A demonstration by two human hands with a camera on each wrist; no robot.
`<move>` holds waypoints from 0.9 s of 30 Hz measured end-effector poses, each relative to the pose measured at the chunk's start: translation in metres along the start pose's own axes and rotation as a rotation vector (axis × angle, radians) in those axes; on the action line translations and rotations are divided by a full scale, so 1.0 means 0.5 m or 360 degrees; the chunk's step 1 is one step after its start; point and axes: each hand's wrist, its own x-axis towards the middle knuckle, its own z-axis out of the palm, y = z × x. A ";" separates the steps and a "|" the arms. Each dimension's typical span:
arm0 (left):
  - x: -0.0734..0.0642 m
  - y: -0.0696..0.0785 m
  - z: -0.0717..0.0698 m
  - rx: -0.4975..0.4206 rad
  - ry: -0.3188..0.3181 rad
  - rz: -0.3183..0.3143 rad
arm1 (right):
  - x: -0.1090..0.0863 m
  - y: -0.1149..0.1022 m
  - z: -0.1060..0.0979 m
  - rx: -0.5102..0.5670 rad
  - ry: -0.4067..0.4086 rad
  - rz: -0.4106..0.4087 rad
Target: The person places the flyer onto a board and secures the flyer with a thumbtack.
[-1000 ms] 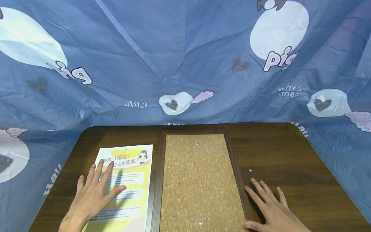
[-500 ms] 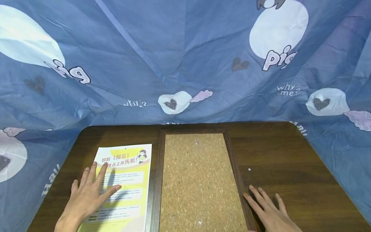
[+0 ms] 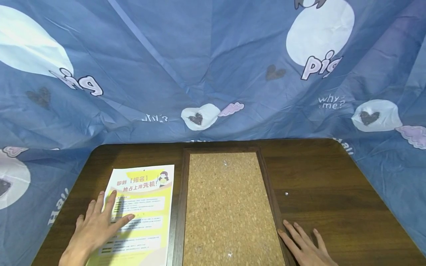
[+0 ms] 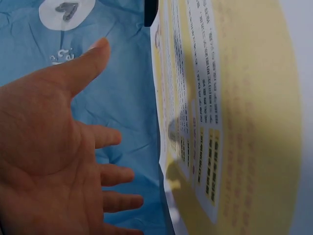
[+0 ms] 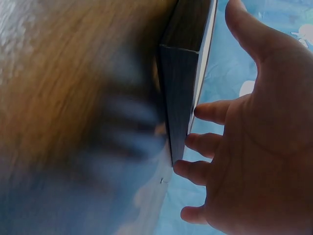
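A yellow and white printed poster (image 3: 146, 221) lies on the left of the table, a girl drawn in its top corner. Over its left edge hangs my left hand (image 3: 94, 229), fingers spread; the left wrist view shows a gap between the fingertips and the paper (image 4: 259, 122). A cork board (image 3: 229, 207) with a dark wooden frame lies in the middle. Beside the frame's right side is my right hand (image 3: 306, 245), fingers extended and holding nothing. In the right wrist view its fingertips overlap the frame's edge (image 5: 178, 93); I cannot tell whether they touch.
A small shiny thing, perhaps a pushpin (image 3: 286, 194), lies on the dark wooden table (image 3: 326, 177) right of the board. Small clear bits (image 3: 225, 162) show near the cork's top and bottom (image 3: 230, 255). A blue printed cloth (image 3: 149, 74) hangs behind and beside the table.
Both hands have drawn back toward the person, the left also a little leftward, uncovering more of the poster's heading. The poster, board and small shiny thing have stayed put.
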 end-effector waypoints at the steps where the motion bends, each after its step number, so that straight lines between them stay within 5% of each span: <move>1: 0.001 -0.001 0.000 0.0000 -0.0004 -0.0004 | 0.000 -0.001 0.000 0.0004 0.0000 0.0016; 16: 0.011 -0.019 -0.002 0.0012 -0.0138 -0.0101 | -0.016 -0.018 0.025 -0.0184 0.0292 -0.0032; 27: 0.018 -0.037 0.003 -0.0065 -0.0268 -0.0202 | -0.020 -0.025 0.029 -0.0138 0.0262 0.0012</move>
